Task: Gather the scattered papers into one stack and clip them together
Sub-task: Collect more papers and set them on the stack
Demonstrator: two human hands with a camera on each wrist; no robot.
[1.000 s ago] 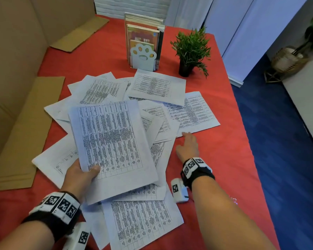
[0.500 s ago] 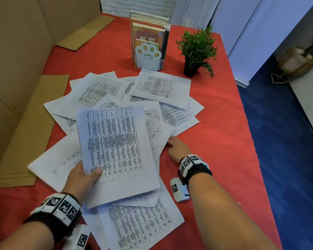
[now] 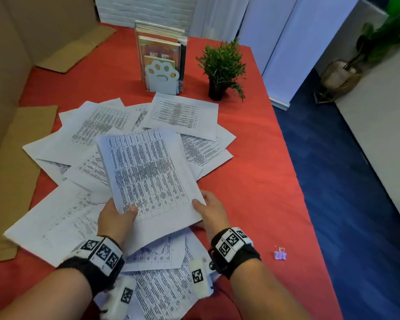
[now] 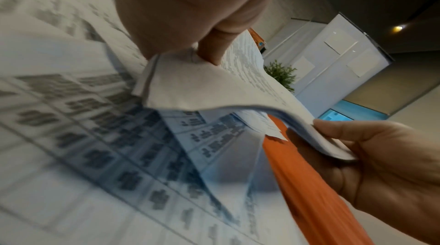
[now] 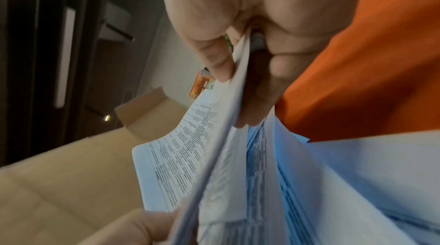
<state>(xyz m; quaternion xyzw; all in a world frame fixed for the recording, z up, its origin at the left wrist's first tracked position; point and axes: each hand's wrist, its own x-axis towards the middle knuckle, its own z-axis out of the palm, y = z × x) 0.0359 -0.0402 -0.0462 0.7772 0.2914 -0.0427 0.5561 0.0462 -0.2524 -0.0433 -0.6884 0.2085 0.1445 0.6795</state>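
While both hands are working over the red worktop (image 3: 259, 181), the left hand (image 3: 116, 219) is gripping the near left corner of a held stack of papers (image 3: 148, 176), its thumb lying on the printed top sheet and the other fingers hidden beneath. The right hand (image 3: 211, 212) is pinching the near right corner of the same stack, thumb on top and fingers (image 5: 266, 87) curled underneath, as the right wrist view is showing clearly. In the left wrist view the stack (image 4: 214, 87) is sagging between the left thumb (image 4: 214, 47) and the right hand (image 4: 371, 166), raised off the sheets below. Loose scattered papers (image 3: 83, 144) are lying overlapped around and under the held stack, spreading from the near edge toward the middle of the worktop. A small binder clip (image 3: 280, 253) is sitting alone on the cloth to the right of the right wrist, well apart from the papers. Farther back, a paw-shaped bookend (image 3: 162, 76) is standing in front of a row of upright books (image 3: 159, 45), and a small potted plant (image 3: 222, 68) is standing just to their right. Flat cardboard pieces (image 3: 14, 162) are lying along the left side.
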